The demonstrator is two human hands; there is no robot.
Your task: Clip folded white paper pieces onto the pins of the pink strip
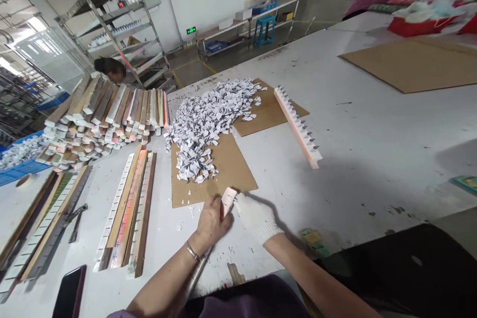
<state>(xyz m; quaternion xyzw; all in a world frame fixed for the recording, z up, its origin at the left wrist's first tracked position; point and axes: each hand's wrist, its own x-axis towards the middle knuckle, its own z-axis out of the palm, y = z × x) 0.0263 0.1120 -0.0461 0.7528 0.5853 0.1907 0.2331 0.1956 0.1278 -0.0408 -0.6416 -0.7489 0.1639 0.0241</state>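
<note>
Head view: both hands meet at the far tip of a long strip (228, 199), just short of the cardboard sheet (238, 176).
The strip's long axis runs from the person's lap up and away toward the pile of folded paper pieces (208, 119). The bare left hand (211, 223) is clenched around it from the left. The gloved right hand (256, 218) curls against the tip from the right, but whether it actually grips cannot be told.

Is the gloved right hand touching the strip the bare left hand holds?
Touching: head view shows the right hand pinching the strip at its top end beside the left hand, no gap.
</note>
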